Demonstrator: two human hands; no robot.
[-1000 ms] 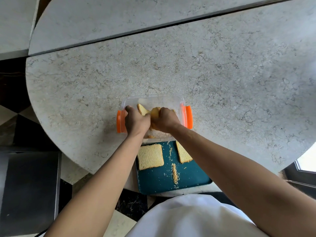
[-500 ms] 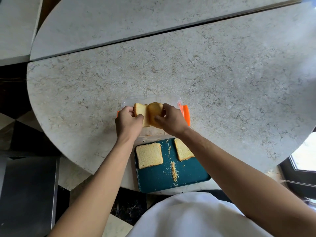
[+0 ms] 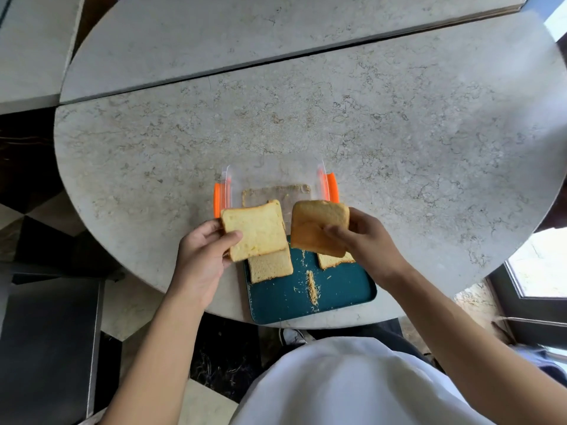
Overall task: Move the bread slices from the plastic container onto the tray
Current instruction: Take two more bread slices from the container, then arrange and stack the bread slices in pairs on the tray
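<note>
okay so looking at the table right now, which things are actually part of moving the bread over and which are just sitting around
Part of the job:
- left hand holding a bread slice
- right hand holding a darker slice
- clear plastic container with orange clips
- teal tray
- two slices on the tray

Just lying about:
- line of crumbs on the tray
- stone table

No text, label, brand, number or sign can be read anywhere.

Home dining spot – marble table [image 3: 399, 124], checkered floor [image 3: 18, 216]
</note>
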